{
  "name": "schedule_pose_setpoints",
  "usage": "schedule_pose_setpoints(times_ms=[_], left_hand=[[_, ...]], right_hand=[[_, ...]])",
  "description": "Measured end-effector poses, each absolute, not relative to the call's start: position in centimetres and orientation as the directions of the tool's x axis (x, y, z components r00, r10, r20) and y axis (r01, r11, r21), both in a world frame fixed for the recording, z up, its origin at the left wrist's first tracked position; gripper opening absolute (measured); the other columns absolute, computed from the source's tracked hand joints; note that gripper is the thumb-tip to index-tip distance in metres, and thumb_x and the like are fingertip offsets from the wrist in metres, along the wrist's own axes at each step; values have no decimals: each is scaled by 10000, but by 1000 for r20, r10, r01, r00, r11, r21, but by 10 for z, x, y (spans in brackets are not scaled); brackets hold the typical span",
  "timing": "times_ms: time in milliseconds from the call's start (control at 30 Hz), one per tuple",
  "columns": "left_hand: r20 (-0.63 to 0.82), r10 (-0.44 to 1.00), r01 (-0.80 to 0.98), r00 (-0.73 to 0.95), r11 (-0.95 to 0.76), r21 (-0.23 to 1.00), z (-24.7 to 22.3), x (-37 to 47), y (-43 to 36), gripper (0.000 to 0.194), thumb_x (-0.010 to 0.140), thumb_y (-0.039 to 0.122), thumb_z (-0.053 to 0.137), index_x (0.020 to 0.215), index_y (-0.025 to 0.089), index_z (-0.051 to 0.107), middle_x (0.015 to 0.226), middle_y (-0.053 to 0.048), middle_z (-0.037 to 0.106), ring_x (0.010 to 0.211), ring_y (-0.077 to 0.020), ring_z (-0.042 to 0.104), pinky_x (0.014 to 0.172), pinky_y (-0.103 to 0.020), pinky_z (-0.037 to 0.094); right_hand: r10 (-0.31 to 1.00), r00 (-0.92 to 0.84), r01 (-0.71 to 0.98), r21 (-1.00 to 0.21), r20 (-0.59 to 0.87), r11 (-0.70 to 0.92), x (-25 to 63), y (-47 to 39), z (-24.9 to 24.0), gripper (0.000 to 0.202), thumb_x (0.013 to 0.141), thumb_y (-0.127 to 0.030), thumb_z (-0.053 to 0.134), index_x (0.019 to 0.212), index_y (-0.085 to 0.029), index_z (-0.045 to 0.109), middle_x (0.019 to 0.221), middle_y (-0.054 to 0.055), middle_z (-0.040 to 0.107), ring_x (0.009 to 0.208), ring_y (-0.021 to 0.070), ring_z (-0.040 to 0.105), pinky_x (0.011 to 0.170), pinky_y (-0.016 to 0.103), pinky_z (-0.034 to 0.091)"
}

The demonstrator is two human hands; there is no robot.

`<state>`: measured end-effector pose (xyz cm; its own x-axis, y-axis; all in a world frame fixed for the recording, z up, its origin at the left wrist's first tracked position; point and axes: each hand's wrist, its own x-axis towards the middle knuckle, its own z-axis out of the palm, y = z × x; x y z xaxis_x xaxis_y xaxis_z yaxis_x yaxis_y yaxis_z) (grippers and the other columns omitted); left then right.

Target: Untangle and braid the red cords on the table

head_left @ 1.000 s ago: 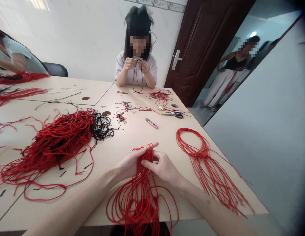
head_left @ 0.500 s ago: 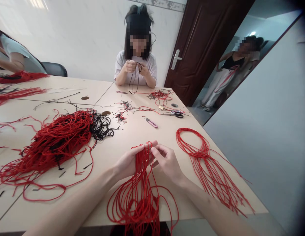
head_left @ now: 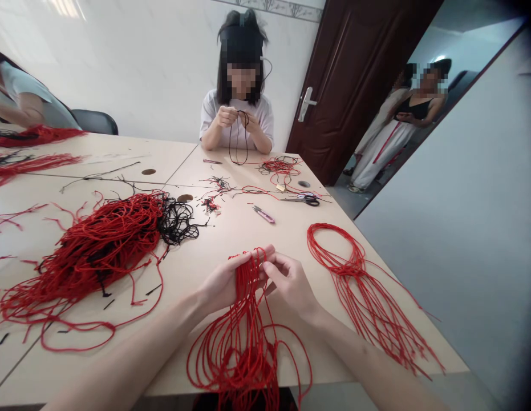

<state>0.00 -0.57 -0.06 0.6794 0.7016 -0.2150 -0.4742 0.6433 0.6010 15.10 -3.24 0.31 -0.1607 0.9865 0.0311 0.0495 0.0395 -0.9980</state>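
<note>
My left hand [head_left: 225,281] is closed on a bunch of red cords [head_left: 248,325], draped over its fingers with the thumb pressing on them. Below the hand the cords hang in long loops over the table's front edge. At the right side of the bunch, my right hand [head_left: 291,282] pinches one of these red cords between thumb and fingertips, close to the left fingers. The ends of the cords show as a short knotted row above the left thumb. Part of the right fingers is hidden behind the thumb.
A big heap of red and black cords [head_left: 115,245] lies left, a tied red cord bundle [head_left: 353,268] right. Pink thread snips [head_left: 264,214] and black scissors [head_left: 305,198] lie ahead, near cord scraps [head_left: 211,204]. Across the table [head_left: 231,228] a person [head_left: 237,108] holds black cord.
Both hands stay almost in place, with only slight finger movement at the red cords. The black cord loop across the table has shifted, and people beyond the doorway have moved.
</note>
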Motion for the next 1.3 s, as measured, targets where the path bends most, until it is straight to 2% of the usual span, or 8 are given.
schedule_pose_setpoints(times_ms=[167, 333, 500, 767, 967, 1167, 1300], left_hand=[[-230, 696, -463, 680, 651, 601, -2, 1, -6, 344, 882, 273, 473, 1173, 161, 619, 1110, -95, 639, 893, -170, 567, 824, -284, 401], [-203, 681, -455, 703, 650, 609, -4, 1, -6, 352, 876, 293, 493, 1183, 171, 613, 1024, -98, 659, 787, -165, 580, 784, -298, 415], [-201, 692, -479, 693, 651, 589, -6, 0, -5, 342, 883, 269, 471, 1176, 168, 618, 1031, -95, 654, 853, -165, 581, 807, -282, 404], [-206, 679, -441, 705, 646, 623, -2, 2, -8, 383, 876, 308, 479, 1219, 169, 578, 1106, -112, 612, 818, -185, 567, 679, -300, 429], [-254, 677, -476, 690, 690, 545, -1, 2, -7, 308, 889, 238, 457, 1128, 170, 638, 1106, -93, 621, 933, -185, 564, 823, -313, 429], [-207, 682, -460, 701, 655, 599, -4, 2, -7, 355, 866, 306, 501, 1188, 196, 603, 1105, -92, 620, 818, -180, 579, 666, -294, 446], [-216, 675, -446, 705, 659, 605, -3, 1, -7, 362, 867, 299, 499, 1194, 181, 600, 1124, -104, 619, 933, -206, 576, 779, -317, 442]], right_hand=[[982, -187, 41, -998, 42, 50, 151, -33, 4, 208, 835, -345, 516, 803, -144, 559, 707, 12, 585, 565, 126, 592, 459, 243, 541], [981, -189, 39, -998, 32, 40, 150, -31, 2, 251, 831, -390, 531, 796, -145, 575, 693, 14, 582, 543, 135, 591, 451, 258, 541], [988, -150, 12, -999, 48, 51, 151, -31, 2, 230, 837, -372, 525, 787, -153, 573, 691, 10, 602, 560, 128, 599, 470, 245, 545], [971, -239, 37, -999, 16, 26, 148, -31, 0, 284, 791, -403, 580, 881, -135, 612, 740, 21, 607, 599, 141, 606, 489, 271, 556], [986, -161, 28, -998, 52, 57, 148, -32, 0, 241, 833, -373, 521, 846, -142, 588, 759, 24, 569, 681, 147, 591, 506, 249, 557], [967, -253, 57, -998, 21, 37, 148, -32, -1, 268, 823, -375, 531, 938, -143, 601, 755, 18, 596, 591, 134, 588, 480, 265, 546], [976, -204, 111, -988, 81, 105, 148, -32, -1, 224, 815, -329, 536, 884, -133, 618, 742, 19, 600, 647, 142, 587, 553, 260, 534]])
